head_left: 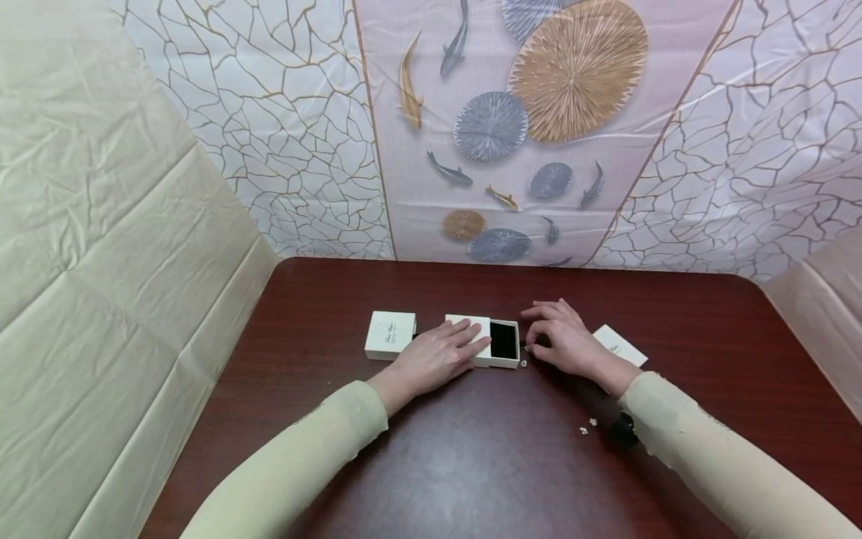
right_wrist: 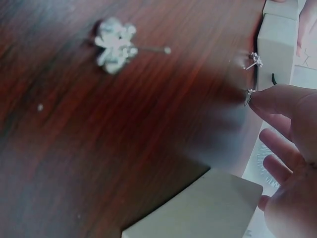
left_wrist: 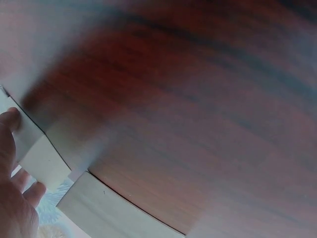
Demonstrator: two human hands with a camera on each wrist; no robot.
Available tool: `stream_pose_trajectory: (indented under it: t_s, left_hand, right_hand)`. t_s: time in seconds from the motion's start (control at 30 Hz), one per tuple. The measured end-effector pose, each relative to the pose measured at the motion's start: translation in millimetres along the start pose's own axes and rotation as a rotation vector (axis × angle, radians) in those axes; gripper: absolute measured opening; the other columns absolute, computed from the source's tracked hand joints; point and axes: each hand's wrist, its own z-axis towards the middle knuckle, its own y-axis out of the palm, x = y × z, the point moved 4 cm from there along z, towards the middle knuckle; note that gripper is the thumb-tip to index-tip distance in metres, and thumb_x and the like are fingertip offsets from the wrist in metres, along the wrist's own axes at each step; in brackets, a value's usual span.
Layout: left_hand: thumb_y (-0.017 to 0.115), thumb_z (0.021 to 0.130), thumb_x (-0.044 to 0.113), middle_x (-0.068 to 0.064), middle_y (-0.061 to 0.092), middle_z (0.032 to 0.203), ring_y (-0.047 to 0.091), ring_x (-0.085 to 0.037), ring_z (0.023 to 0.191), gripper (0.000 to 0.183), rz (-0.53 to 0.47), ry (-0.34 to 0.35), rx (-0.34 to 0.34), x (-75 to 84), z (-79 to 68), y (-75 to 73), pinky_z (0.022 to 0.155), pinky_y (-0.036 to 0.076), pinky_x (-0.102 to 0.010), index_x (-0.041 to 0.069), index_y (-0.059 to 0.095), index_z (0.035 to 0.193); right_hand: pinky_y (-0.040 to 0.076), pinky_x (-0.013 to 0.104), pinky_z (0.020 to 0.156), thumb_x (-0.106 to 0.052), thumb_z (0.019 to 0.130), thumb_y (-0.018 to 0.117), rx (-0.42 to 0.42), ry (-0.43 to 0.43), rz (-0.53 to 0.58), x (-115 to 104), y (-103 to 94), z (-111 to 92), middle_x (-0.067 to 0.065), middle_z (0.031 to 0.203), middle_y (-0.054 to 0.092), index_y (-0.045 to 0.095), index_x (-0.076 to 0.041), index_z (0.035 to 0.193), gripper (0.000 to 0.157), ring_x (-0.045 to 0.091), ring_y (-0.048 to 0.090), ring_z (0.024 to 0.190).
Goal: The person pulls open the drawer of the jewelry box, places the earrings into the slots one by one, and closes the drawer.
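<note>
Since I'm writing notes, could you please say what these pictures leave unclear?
Open box, head view: left hand covers part.
Leftmost box, head view: fine lettering too small.
Earring nearest the camera, right wrist view: blurred.
Same hand, left wrist view: partly cut off by left edge.

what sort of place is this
Likely a makeshift indoor booth, perhaps for filming: a patterned backdrop hangs behind the dark wood-grained table, with a creased cream sheet along its left side.

Open table (head_left: 458, 457) between 2 sleeves (head_left: 303, 449), 2 earrings (head_left: 584, 430) near the right sleeve, left fingers (head_left: 477, 347) across the drawer box (head_left: 503, 340)
</note>
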Motion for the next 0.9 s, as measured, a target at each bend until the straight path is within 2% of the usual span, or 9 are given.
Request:
stream_pose_trajectory:
  t_s: [0.23,0.43,0.53,0.7,0.77,0.9]
  left_hand:
    - [0.06,0.095,0.036,-0.008,0.053,0.141,0.049,-0.025,0.13,0.049,-0.001,0.003,0.016,0.4,-0.6,-0.5,0.104,0.043,-0.043,0.02,0.053,0.14]
    - [0.06,0.095,0.035,-0.008,0.053,0.14,0.05,-0.025,0.13,0.048,-0.002,0.004,0.024,0.3,-0.8,-0.8,0.104,0.044,-0.043,0.019,0.053,0.139]
    - [0.06,0.095,0.036,-0.008,0.053,0.14,0.05,-0.025,0.13,0.048,0.002,0.003,0.018,0.1,-0.6,-0.8,0.104,0.044,-0.043,0.02,0.053,0.14]
    - [0.06,0.095,0.036,-0.008,0.053,0.141,0.048,-0.025,0.131,0.048,-0.005,-0.003,0.002,-0.1,-0.4,-1.5,0.104,0.043,-0.043,0.021,0.052,0.14]
    - [0.059,0.095,0.036,-0.007,0.052,0.141,0.048,-0.024,0.132,0.048,-0.004,-0.006,-0.002,-0.1,-0.3,-1.5,0.104,0.043,-0.043,0.021,0.052,0.141]
    - [0.058,0.096,0.036,-0.007,0.052,0.141,0.048,-0.025,0.131,0.048,-0.003,-0.007,-0.003,0.5,0.2,-0.4,0.104,0.043,-0.043,0.02,0.052,0.141]
  right_hand:
    - [0.017,0.066,0.109,-0.007,0.078,0.074,-0.035,0.013,-0.01,4,-1.4,1,0.016,0.127,0.059,0.066,-0.018,0.071,0.016,0.039,0.04,0.131]
    - [0.017,0.065,0.11,-0.006,0.082,0.074,-0.02,0.019,0.039,4,-10.5,3,0.018,0.128,0.058,0.066,-0.014,0.076,0.012,0.04,0.039,0.132]
    - [0.016,0.065,0.11,-0.006,0.084,0.072,-0.014,0.011,0.084,2,-16.0,6,0.019,0.129,0.057,0.067,-0.013,0.079,0.01,0.04,0.039,0.133]
    - [0.024,0.06,0.108,-0.01,0.088,0.068,-0.039,0.01,0.132,-7,-18.5,15,0.017,0.132,0.056,0.068,-0.014,0.084,0.006,0.039,0.036,0.134]
    - [0.027,0.059,0.106,-0.012,0.09,0.067,-0.058,0.013,0.136,-11,-17.3,19,0.016,0.134,0.055,0.068,-0.014,0.085,0.006,0.039,0.036,0.134]
    - [0.025,0.062,0.106,-0.011,0.09,0.067,-0.088,0.015,0.125,-16,-12.3,25,0.017,0.135,0.053,0.066,-0.016,0.083,0.008,0.04,0.036,0.134]
